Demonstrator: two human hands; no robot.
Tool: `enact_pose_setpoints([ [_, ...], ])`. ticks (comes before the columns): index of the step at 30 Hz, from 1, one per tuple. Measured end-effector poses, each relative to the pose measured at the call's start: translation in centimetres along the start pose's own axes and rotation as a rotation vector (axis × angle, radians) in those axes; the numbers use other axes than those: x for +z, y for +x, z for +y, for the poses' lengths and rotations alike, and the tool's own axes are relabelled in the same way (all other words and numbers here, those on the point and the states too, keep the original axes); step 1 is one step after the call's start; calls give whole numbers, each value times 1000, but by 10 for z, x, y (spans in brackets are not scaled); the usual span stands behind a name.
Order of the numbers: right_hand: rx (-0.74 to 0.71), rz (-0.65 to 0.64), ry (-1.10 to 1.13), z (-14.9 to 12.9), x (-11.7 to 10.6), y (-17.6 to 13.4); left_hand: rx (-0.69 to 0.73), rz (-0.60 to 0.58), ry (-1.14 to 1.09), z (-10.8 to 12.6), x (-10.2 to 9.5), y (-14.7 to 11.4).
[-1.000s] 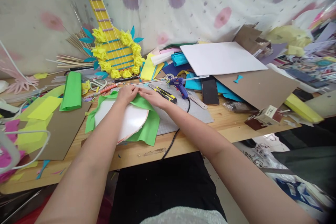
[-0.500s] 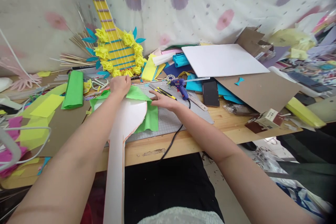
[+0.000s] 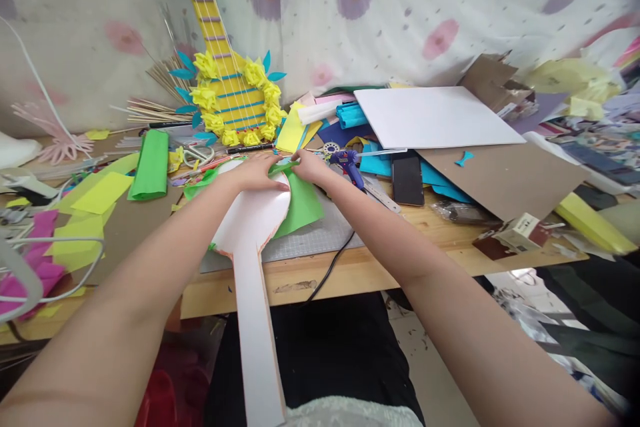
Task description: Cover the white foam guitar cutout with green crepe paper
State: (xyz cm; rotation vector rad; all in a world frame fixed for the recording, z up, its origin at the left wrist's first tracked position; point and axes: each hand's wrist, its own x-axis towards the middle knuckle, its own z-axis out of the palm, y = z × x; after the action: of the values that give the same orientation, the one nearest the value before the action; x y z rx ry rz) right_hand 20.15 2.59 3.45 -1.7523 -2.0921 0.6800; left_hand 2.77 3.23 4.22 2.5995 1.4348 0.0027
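A white guitar-shaped board [image 3: 250,220] with orange-marked edges lies over the table's front edge, its long neck pointing toward me. Green crepe paper [image 3: 303,210] sits beneath its round body and sticks out to the right and far left. My left hand [image 3: 257,173] rests on the body's far part, thumb and fingers apart, fingertips by the folded-up paper edge. Close beside it, my right hand [image 3: 309,167] pinches that green paper edge at the board's upper right. A grey cutting mat [image 3: 320,240] lies underneath.
A yellow paper guitar [image 3: 235,103] with yellow flowers leans at the back. Right of my hands are a blue glue gun [image 3: 350,167], its black cord, a phone [image 3: 407,178] and a white foam sheet [image 3: 435,117]. A green paper roll [image 3: 150,165] and scissors [image 3: 199,155] lie left.
My left hand has shifted right and its fingers have spread. My right hand has moved to the paper edge and pinched it. The board has turned, its neck swinging right; the paper edge is folded up.
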Motion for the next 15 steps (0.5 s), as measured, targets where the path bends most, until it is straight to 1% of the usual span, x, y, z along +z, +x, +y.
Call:
enact_pose_setpoints([
  [3, -52, 22, -72, -8, -1, 7, -96, 3, 59, 3, 3, 4],
  [6, -88, 82, -84, -16, 2, 14, -239, 58, 82, 2, 3, 6],
  [8, -98, 96, -84, -21, 3, 18, -285, 97, 87, 1, 1, 6],
  [9, -109, 89, -85, -23, 4, 20, -293, 97, 87, 1, -1, 5],
  [10, -125, 74, -89, -24, 5, 23, -301, 76, 82, 1, -3, 5],
  [11, -147, 57, -94, -26, 7, 25, -316, 31, 70, 0, -5, 4],
  [13, -195, 28, -119, -27, 11, 28, -379, -102, 25, -1, -10, 4],
  [15, -240, 24, -159, -27, 16, 31, -454, -183, -38, -3, -14, 5],
])
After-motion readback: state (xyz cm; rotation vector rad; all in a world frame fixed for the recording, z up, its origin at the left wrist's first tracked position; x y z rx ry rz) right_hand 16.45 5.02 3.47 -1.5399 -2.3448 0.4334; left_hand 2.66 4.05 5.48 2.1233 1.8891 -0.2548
